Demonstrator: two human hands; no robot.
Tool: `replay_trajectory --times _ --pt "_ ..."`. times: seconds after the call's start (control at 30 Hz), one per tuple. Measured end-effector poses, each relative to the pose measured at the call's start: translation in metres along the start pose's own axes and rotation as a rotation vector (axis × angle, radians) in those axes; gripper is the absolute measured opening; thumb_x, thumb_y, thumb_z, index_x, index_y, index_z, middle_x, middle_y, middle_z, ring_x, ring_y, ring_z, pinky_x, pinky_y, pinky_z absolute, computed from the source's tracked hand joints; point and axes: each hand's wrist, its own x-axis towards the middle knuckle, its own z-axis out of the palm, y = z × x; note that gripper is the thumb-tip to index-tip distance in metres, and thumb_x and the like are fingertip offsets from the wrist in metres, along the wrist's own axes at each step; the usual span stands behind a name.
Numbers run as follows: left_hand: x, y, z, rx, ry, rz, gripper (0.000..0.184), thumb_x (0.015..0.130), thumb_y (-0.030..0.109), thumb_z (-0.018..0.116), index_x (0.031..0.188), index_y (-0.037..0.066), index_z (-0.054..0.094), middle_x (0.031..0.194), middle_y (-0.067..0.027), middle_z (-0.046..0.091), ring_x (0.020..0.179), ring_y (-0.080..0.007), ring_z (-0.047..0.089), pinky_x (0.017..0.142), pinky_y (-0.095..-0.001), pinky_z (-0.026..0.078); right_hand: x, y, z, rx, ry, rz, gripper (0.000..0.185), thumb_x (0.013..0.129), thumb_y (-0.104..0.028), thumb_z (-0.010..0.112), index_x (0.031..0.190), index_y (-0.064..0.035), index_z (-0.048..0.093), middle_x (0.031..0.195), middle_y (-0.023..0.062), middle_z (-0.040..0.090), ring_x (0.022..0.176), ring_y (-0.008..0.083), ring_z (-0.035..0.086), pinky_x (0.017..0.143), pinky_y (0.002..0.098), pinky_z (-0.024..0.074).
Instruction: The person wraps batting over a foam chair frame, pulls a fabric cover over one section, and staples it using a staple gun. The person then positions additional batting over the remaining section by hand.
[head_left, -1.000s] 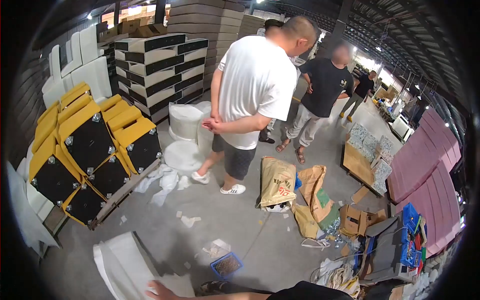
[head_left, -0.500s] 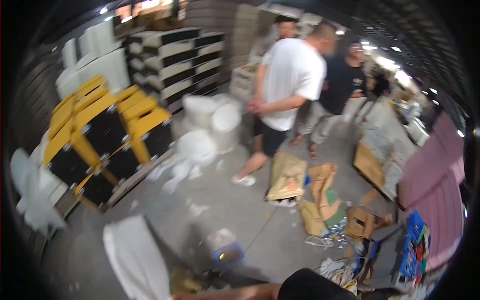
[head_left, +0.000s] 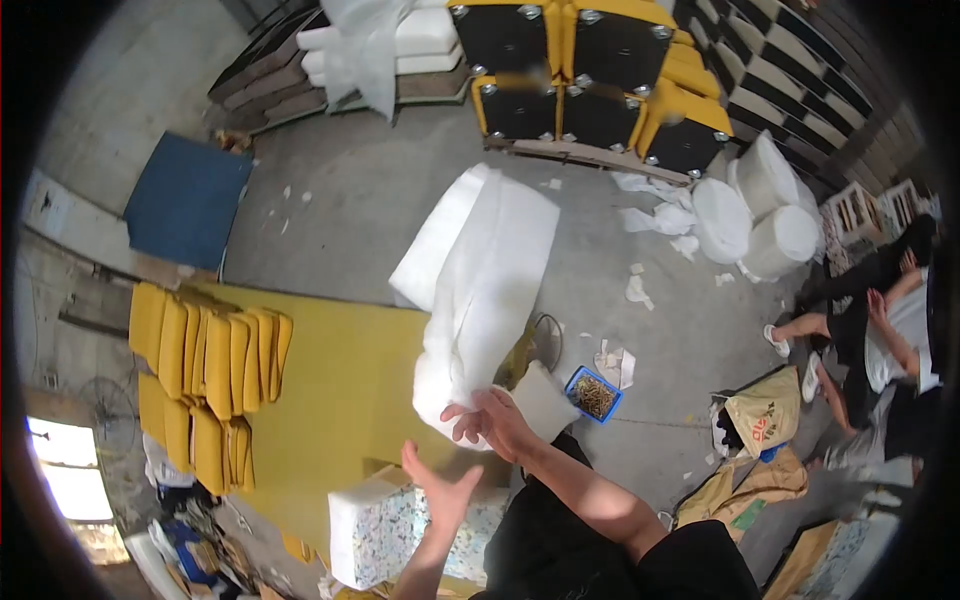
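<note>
My left hand [head_left: 442,484] has its fingers spread and holds nothing. It is over a speckled foam block [head_left: 375,535] with a white left face. My right hand [head_left: 492,424] is at the lower end of a long sheet of white wadding [head_left: 490,270], its fingers bent but apart; I cannot tell whether they touch it. The wadding lies folded lengthwise, from the grey floor down to the edge of a yellow-olive work surface [head_left: 345,370].
Yellow cushions [head_left: 215,350] are stacked at the left. A blue tray of small brownish pieces [head_left: 594,395] stands on the floor near my right arm. White rolls [head_left: 780,240] and yellow-black seat units [head_left: 560,90] are farther back. People [head_left: 890,340] are at the right.
My view has swung left and down from the people and sacks to the wadding and the yellow surface. Both my hands are now in view in front of me.
</note>
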Motion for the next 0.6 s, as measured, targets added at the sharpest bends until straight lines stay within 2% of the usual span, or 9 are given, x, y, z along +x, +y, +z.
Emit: replay_trajectory --times 0.1,0.17,0.2,0.27,0.3,0.4,0.5,0.57,0.6 --pt "0.027 -0.018 0.059 -0.232 0.191 -0.143 0.109 0.074 0.024 0.089 0.157 -0.002 0.023 0.149 -0.0233 0.038 0.135 -0.0366 0.046 0.122 -0.047 0.029 0.002 -0.005 0.013 -0.124 -0.041 0.084 0.029 0.109 -0.024 0.049 0.119 0.0003 0.062 0.103 0.0202 0.074 0.072 0.0205 0.068 0.062 0.0298 0.0475" --pt "0.035 -0.092 0.095 -0.272 -0.239 -0.268 0.067 0.084 0.019 0.08 0.138 -0.009 0.053 0.123 -0.0196 0.065 0.115 -0.0297 0.063 0.099 -0.0405 0.052 0.001 -0.003 0.014 -0.166 -0.105 0.084 0.029 0.107 -0.021 0.05 0.112 0.0023 0.065 0.094 0.0193 0.074 0.066 0.0197 0.064 0.06 0.0304 0.0465" --pt "0.043 -0.118 0.103 -0.273 -0.238 -0.278 0.067 0.084 0.019 0.08 0.138 -0.009 0.053 0.123 -0.0196 0.065 0.115 -0.0297 0.063 0.099 -0.0405 0.052 -0.002 -0.005 0.013 -0.166 -0.103 0.094 0.029 0.107 -0.021 0.05 0.112 0.0023 0.065 0.094 0.0193 0.074 0.066 0.0197 0.064 0.06 0.0304 0.0465" --pt "0.071 -0.134 0.11 -0.899 0.064 -0.612 0.041 0.09 0.015 0.071 0.124 -0.009 0.065 0.105 -0.015 0.073 0.1 -0.0253 0.07 0.087 -0.0389 0.056 -0.009 -0.017 0.004 -0.352 -0.031 0.05 0.027 0.104 -0.019 0.051 0.106 0.0031 0.067 0.088 0.0196 0.073 0.063 0.0202 0.063 0.058 0.0314 0.046" --pt "0.087 -0.056 0.073 -0.537 0.006 -0.329 0.038 0.09 0.007 0.063 0.125 -0.008 0.064 0.117 -0.0167 0.072 0.108 -0.0241 0.068 0.091 -0.0376 0.054 -0.012 -0.027 -0.008 -0.358 -0.032 0.05 0.027 0.104 -0.019 0.051 0.106 0.0031 0.067 0.088 0.0196 0.073 0.063 0.0202 0.063 0.058 0.0314 0.046" --pt "0.078 -0.072 -0.011 -0.572 -0.069 -0.324 0.051 0.085 0.0 0.058 0.135 -0.007 0.06 0.124 -0.0161 0.07 0.111 -0.0236 0.068 0.099 -0.0364 0.054 -0.018 -0.045 -0.059 -0.419 0.113 0.017 0.026 0.098 -0.02 0.056 0.095 0.003 0.068 0.079 0.014 0.071 0.061 0.0211 0.064 0.057 0.0323 0.0458" --pt "0.065 -0.038 -0.106 -0.841 -0.357 -0.567 0.06 0.097 0.025 0.066 0.143 -0.01 0.052 0.127 -0.0202 0.069 0.105 -0.0251 0.071 0.095 -0.0395 0.059 -0.013 0.025 -0.139 -0.396 0.344 0.031 0.03 0.098 -0.024 0.057 0.092 0.0025 0.069 0.076 0.0121 0.071 0.058 0.02 0.062 0.054 0.0327 0.0444" --pt "0.035 -0.037 -0.136 -0.809 -0.38 -0.671 0.063 0.1 0.034 0.066 0.143 -0.01 0.052 0.127 -0.0208 0.068 0.103 -0.0252 0.072 0.094 -0.0395 0.059 -0.022 0.085 -0.188 -1.162 0.088 -0.111 0.031 0.097 -0.026 0.058 0.086 0.0001 0.071 0.073 0.0132 0.072 0.056 0.0223 0.064 0.054 0.0381 0.0475" --pt "0.02 -0.044 -0.144 -0.62 -0.285 -0.733 0.061 0.102 0.04 0.064 0.136 -0.011 0.057 0.122 -0.0197 0.071 0.099 -0.024 0.072 0.09 -0.0387 0.059 -0.03 0.084 -0.169 -1.161 0.055 -0.088 0.031 0.097 -0.026 0.058 0.086 0.0001 0.071 0.073 0.0132 0.072 0.056 0.0223 0.064 0.054 0.0381 0.0475"
